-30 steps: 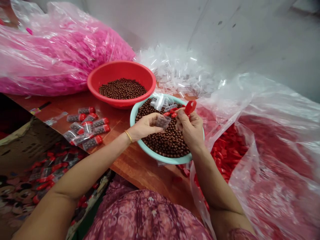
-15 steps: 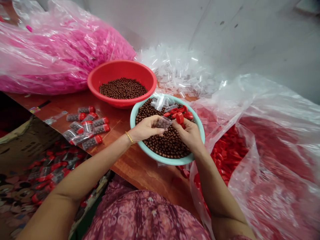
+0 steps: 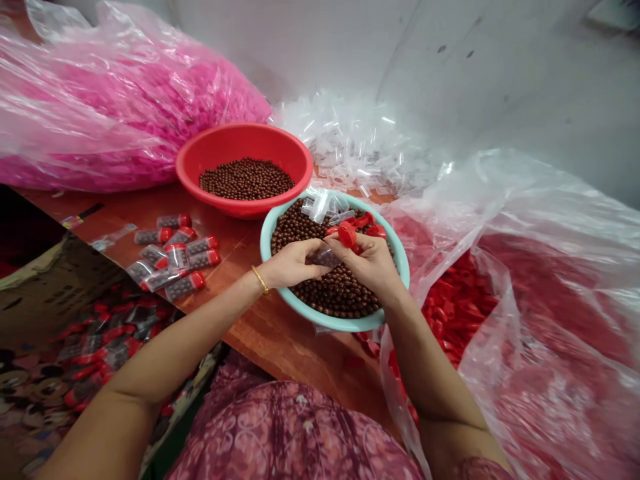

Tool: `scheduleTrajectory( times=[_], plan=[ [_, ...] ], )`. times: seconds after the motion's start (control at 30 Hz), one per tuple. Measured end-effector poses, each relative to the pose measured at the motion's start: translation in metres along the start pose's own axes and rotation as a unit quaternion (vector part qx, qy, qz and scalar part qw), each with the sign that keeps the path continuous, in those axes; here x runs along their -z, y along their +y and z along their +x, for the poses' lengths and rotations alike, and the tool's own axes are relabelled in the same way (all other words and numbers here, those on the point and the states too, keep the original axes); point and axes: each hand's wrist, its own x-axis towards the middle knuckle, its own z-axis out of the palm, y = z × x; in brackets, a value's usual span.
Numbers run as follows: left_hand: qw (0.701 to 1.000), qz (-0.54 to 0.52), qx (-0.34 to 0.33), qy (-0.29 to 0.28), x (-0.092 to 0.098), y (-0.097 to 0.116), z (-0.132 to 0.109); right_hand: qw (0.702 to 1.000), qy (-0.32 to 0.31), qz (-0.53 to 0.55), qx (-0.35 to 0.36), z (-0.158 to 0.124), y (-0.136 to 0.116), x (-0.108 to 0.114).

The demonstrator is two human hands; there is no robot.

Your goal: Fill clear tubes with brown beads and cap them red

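Over a teal bowl full of brown balls, my left hand holds a small clear tube with brown balls inside. My right hand grips a red cap at the mouth of that tube. Both hands meet at the tube above the bowl. Several loose red caps and empty clear tubes lie at the bowl's far side.
A red bowl of brown balls stands behind. Several filled red-capped tubes lie on the wooden table at left. A bag of pink pieces is at back left, clear tubes behind, a bag of red caps at right, a box of filled tubes below left.
My right hand has brought the red cap down from above the bowl's far rim to the tube in my left hand. The hands have closed together.
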Motion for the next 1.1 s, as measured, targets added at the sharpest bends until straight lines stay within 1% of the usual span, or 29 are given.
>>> scheduleTrajectory(
  times=[0.07,0.13,0.2,0.3,0.33,0.4,0.5,0.57,0.67,0.77,0.87,0.97,1.1],
  plan=[
    [1.0,-0.002,-0.002,-0.005,0.0,0.001,0.0,1.0,-0.005,0.003,-0.013,-0.001,-0.001,0.003],
    [1.0,-0.01,-0.004,-0.009,0.0,0.001,0.0,0.999,-0.009,0.026,-0.047,-0.003,-0.002,0.007],
    [1.0,-0.015,-0.009,-0.005,0.0,0.002,0.0,0.991,-0.02,0.081,-0.101,-0.005,-0.002,0.011],
    [1.0,-0.005,-0.016,0.01,0.0,0.002,-0.001,0.967,-0.04,0.18,-0.174,-0.009,0.001,0.015],
    [1.0,0.002,-0.015,0.013,0.0,0.001,-0.001,0.962,-0.04,0.199,-0.185,-0.011,0.003,0.015],
    [1.0,0.018,-0.013,0.014,0.0,0.001,-0.002,0.96,-0.035,0.207,-0.187,-0.014,0.008,0.014],
    [0.999,0.04,-0.016,0.024,0.0,0.002,-0.004,0.969,-0.024,0.184,-0.163,-0.02,0.014,0.012],
    [0.998,0.05,-0.021,0.03,0.0,0.003,-0.005,0.98,-0.022,0.145,-0.136,-0.024,0.016,0.01],
    [0.997,0.065,-0.021,0.02,0.0,0.007,-0.007,0.995,-0.023,0.056,-0.084,-0.028,0.017,0.007],
    [0.997,0.079,-0.014,0.018,0.0,0.01,-0.009,0.998,-0.023,-0.055,-0.027,-0.028,0.015,0.006],
    [0.991,0.124,-0.027,0.047,-0.001,0.01,-0.01,0.985,-0.035,-0.163,0.042,-0.028,0.014,0.005],
    [0.977,0.193,-0.052,0.073,0.0,0.009,-0.009,0.958,-0.056,-0.26,0.107,-0.03,0.017,0.004],
    [0.97,0.231,-0.047,0.057,0.002,0.008,-0.008,0.917,-0.087,-0.359,0.152,-0.034,0.022,0.007]
  ],
)
